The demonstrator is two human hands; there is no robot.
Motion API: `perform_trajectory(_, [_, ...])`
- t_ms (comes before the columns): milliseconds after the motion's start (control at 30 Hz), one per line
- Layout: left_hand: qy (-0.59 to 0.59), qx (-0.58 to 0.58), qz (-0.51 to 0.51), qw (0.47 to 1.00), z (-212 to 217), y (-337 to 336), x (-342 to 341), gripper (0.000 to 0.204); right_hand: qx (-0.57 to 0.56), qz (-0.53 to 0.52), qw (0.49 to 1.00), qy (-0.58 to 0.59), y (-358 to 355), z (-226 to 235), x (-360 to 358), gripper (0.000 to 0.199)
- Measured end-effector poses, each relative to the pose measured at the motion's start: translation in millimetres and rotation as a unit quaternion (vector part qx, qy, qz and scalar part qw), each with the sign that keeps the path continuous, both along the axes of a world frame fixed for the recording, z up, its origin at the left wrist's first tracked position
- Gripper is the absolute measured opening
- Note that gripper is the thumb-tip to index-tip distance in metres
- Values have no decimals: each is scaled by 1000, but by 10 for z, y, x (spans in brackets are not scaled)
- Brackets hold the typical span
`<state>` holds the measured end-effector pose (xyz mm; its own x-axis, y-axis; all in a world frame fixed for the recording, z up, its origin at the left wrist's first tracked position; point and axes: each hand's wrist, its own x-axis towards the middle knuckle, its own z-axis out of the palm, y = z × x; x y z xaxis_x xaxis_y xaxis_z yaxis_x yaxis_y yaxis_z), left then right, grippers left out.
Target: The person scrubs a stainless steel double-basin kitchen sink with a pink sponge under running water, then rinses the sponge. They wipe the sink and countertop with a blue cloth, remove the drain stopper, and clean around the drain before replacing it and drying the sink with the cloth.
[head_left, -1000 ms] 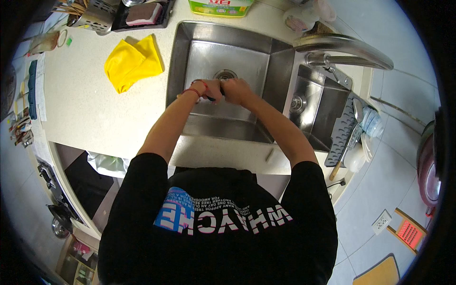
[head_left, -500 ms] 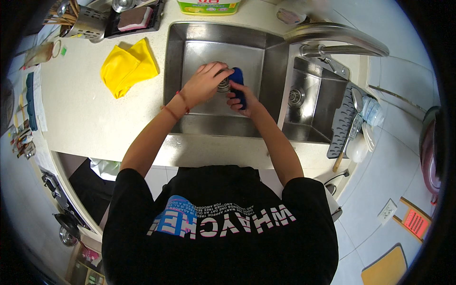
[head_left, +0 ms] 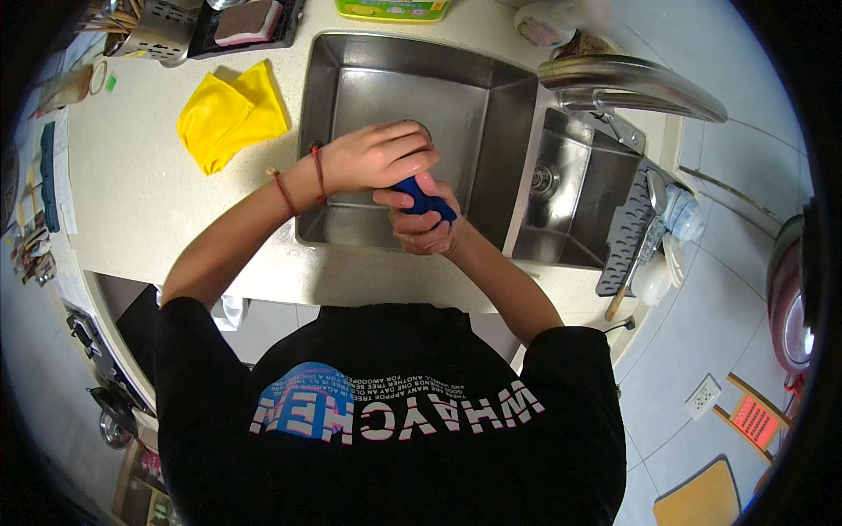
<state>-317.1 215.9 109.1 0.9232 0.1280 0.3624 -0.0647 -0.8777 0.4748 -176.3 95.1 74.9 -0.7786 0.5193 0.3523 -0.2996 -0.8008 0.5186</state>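
Observation:
A crumpled dark blue cloth point(head_left: 424, 201) is squeezed between my two hands, over the near part of the large steel sink point(head_left: 491, 167). My right hand point(head_left: 424, 231) is wrapped around it from below, fingers curled. From above, my left hand point(head_left: 379, 158) closes over its upper end, and its fingers hide that part. Both hands look wet. The drain of the large sink is hidden beneath my left hand. On the counter left of the sink lies a folded yellow cloth point(head_left: 232, 117), apart from my hands.
A curved faucet point(head_left: 631, 81) reaches over the small sink point(head_left: 574, 167) on the right. A grey drying mat point(head_left: 621, 241) holds utensils beside it. At the back left stand a sponge point(head_left: 249, 21) on a black tray and a perforated utensil holder point(head_left: 158, 35).
My hands have come nearer to me and closed together on the blue cloth. It was flatter and upright in my right hand; now it is crumpled. The whole view has shifted slightly.

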Motion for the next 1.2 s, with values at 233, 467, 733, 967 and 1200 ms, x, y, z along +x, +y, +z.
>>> perform_trajectory(233, [234,52,6,971,-45,-31,36,27,352,12,611,-708,74,51,231,43])
perform_trajectory(467, [378,-173,246,876,-1317,-288,336,28,647,77,1,-758,498,-972,456,49])
perform_trajectory(733, [271,-791,238,494,-1437,-416,399,22,763,47,-146,-628,735,-581,626,43])
perform_trajectory(967, [404,-736,108,532,-1204,-223,69,15,743,-75,-118,-654,392,-569,559,50])
perform_trajectory(1200, [532,-623,45,572,-897,-331,69,32,649,-140,148,-733,-112,-381,396,58])
